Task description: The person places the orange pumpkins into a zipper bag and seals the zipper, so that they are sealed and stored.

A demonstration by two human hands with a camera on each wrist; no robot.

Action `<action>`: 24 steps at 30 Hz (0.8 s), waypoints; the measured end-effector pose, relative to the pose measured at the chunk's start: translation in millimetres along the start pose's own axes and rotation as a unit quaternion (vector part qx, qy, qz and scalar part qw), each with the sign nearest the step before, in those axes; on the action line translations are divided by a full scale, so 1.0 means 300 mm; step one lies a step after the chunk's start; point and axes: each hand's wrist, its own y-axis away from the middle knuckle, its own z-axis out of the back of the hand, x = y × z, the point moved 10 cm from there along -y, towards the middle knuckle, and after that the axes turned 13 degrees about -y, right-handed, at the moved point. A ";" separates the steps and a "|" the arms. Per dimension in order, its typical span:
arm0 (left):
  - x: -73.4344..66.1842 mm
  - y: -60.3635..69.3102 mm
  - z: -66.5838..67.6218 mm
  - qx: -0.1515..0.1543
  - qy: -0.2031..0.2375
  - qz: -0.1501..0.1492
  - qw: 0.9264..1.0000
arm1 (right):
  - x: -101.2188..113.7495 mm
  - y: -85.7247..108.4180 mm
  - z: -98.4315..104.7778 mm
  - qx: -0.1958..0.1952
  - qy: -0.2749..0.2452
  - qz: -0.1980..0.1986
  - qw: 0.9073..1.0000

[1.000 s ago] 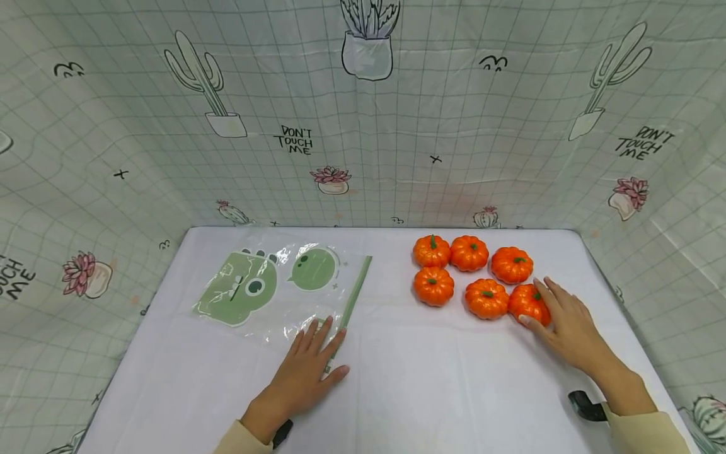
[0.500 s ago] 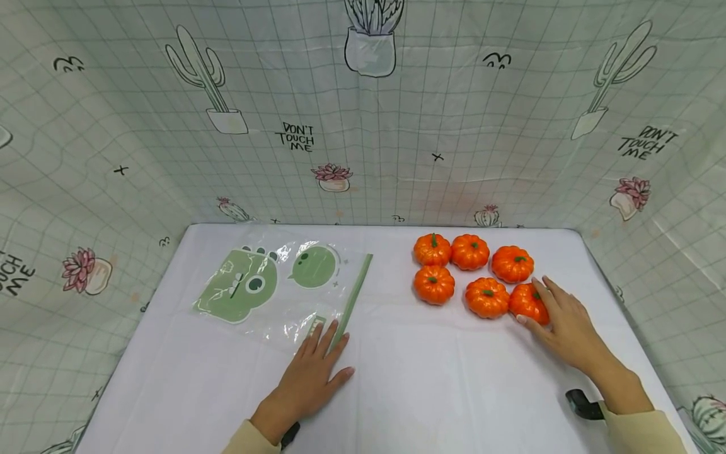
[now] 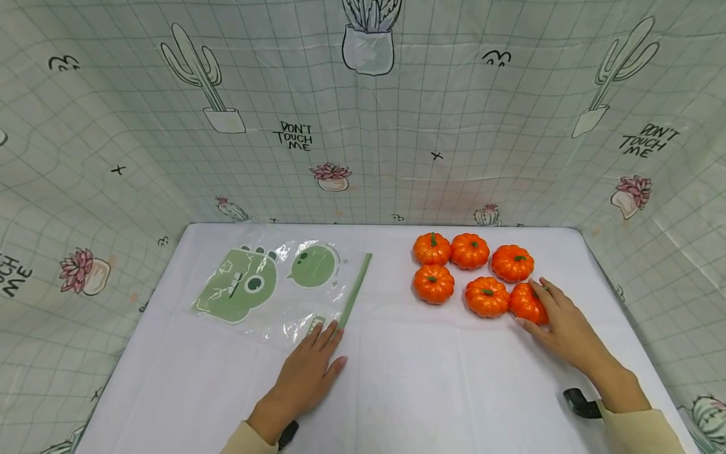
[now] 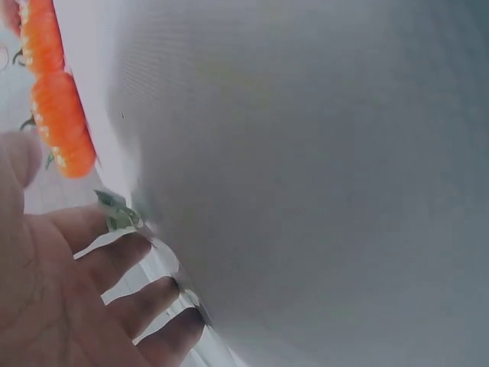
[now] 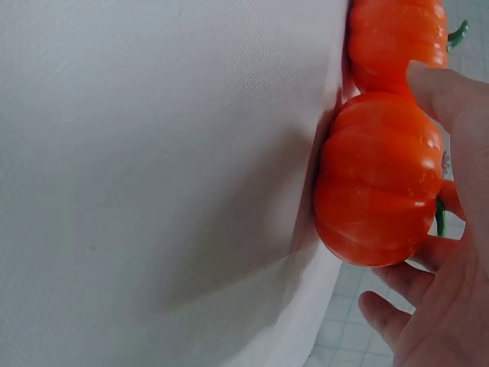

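Note:
On the right of the table, my right hand [image 3: 575, 334] rests its curved fingers and thumb around the nearest orange pumpkin [image 3: 526, 304]. The right wrist view shows this pumpkin [image 5: 378, 180] between the thumb and fingers of the hand [image 5: 451, 283], its green stem toward the palm. My left hand [image 3: 303, 378] lies with spread, straight fingers, their tips on the lower edge of a clear plastic bag [image 3: 283, 315] with a green dinosaur print [image 3: 241, 287] and a green slider strip [image 3: 358, 284]. In the left wrist view the fingers of that hand [image 4: 84, 283] are extended over the bag.
Several other orange pumpkins stand at the back right, among them one [image 3: 486, 297] beside the touched one, one [image 3: 512, 263] behind it and one [image 3: 433, 284] farther left. A white cloth covers the table [image 3: 408, 391]. Patterned curtain [image 3: 386, 126] hangs behind and at both sides.
My left hand has shifted slightly, its fingers now closer together than a second ago. The right hand has stayed nearly still at the same pumpkin.

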 end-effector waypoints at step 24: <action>0.062 -0.012 0.073 -0.131 0.042 0.081 0.987 | -0.006 -0.005 -0.011 0.021 -0.007 -0.015 1.000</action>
